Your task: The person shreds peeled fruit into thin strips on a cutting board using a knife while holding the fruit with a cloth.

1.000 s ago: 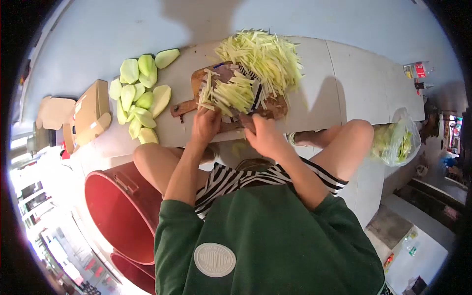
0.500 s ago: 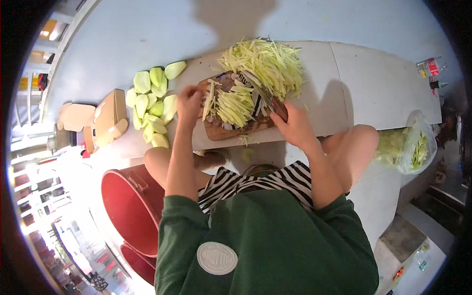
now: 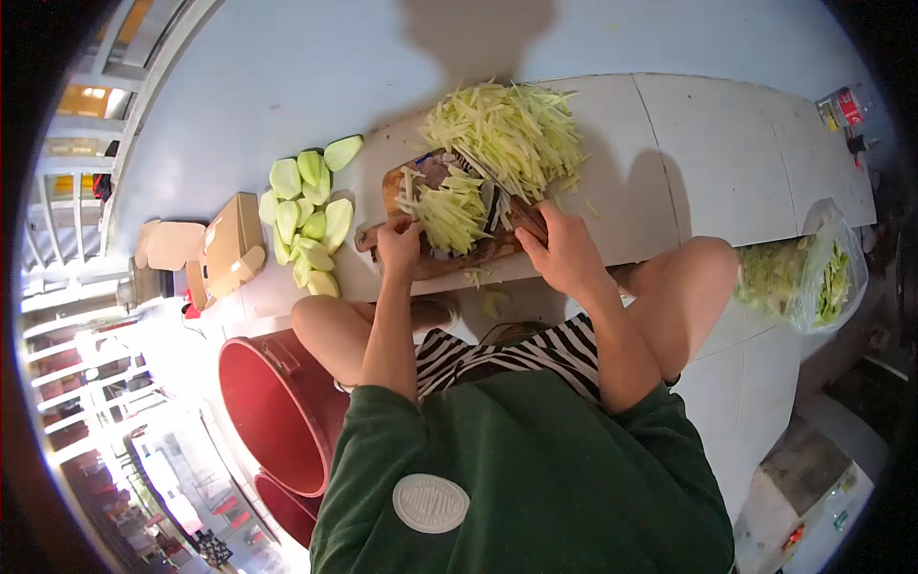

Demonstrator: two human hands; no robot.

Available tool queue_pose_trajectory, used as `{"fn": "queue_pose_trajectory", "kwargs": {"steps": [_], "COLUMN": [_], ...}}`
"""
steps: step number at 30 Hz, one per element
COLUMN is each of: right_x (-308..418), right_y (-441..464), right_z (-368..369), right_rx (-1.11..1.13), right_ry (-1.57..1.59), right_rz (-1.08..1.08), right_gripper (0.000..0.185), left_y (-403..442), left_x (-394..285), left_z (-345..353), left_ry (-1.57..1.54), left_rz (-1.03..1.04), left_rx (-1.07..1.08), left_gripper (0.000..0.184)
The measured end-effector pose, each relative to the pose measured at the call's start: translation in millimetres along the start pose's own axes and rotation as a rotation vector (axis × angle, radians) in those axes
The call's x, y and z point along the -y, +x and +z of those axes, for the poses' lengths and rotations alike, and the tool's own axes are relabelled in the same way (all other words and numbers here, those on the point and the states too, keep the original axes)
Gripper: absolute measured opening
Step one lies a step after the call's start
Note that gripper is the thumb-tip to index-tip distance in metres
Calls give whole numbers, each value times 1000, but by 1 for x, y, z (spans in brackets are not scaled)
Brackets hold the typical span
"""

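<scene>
The right hand [image 3: 566, 251] grasps a knife [image 3: 523, 212] by its handle, the blade slanting away and leftward beside a pile of pale green vegetable shreds [image 3: 451, 212]. This pile lies on a wooden cutting board [image 3: 392, 194], between the hands and slightly beyond them. The left hand [image 3: 400, 245] curls at the pile's near-left edge; whether its fingers grip anything, I cannot tell. A larger shred heap [image 3: 507, 134] sits beyond both hands, and peeled vegetable pieces [image 3: 311, 226] lie left of the left hand.

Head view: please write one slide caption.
Right hand holding a knife, left hand beside cut strips on a board.
</scene>
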State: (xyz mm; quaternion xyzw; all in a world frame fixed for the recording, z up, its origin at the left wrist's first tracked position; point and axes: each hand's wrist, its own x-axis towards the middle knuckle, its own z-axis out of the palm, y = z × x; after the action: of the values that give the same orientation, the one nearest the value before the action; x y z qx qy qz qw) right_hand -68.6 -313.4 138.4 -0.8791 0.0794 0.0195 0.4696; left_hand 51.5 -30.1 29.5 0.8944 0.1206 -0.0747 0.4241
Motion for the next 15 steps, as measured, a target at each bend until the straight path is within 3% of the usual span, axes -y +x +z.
{"fn": "queue_pose_trajectory", "kwargs": {"steps": [1, 3, 4, 6, 10, 12, 15], "right_x": [-1, -3, -4, -4, -7, -7, -2], "right_y": [-1, -4, -5, -6, -5, -6, -7], "right_z": [-2, 0, 1, 3, 7, 7, 1], "right_rx": [3, -33, -67, -72, -96, -87, -65], "right_ry": [8, 27, 43, 36, 32, 32, 28], "right_rz": [6, 2, -8, -30, -58, -52, -24], "right_gripper": [33, 31, 29, 29, 29, 29, 28], "left_y": [-1, -3, 0, 6, 7, 4, 2], "left_x": [-3, -3, 0, 5, 0, -11, -17], "left_z": [-1, -3, -3, -5, -5, -9, -9], "left_ry": [2, -406, -406, -742, -619, -587, -524], "left_rz": [3, 46, 45, -169, -312, -523, -423], "left_rx": [2, 98, 98, 20, -84, 85, 124], "left_gripper": [29, 29, 29, 25, 28, 26, 28]}}
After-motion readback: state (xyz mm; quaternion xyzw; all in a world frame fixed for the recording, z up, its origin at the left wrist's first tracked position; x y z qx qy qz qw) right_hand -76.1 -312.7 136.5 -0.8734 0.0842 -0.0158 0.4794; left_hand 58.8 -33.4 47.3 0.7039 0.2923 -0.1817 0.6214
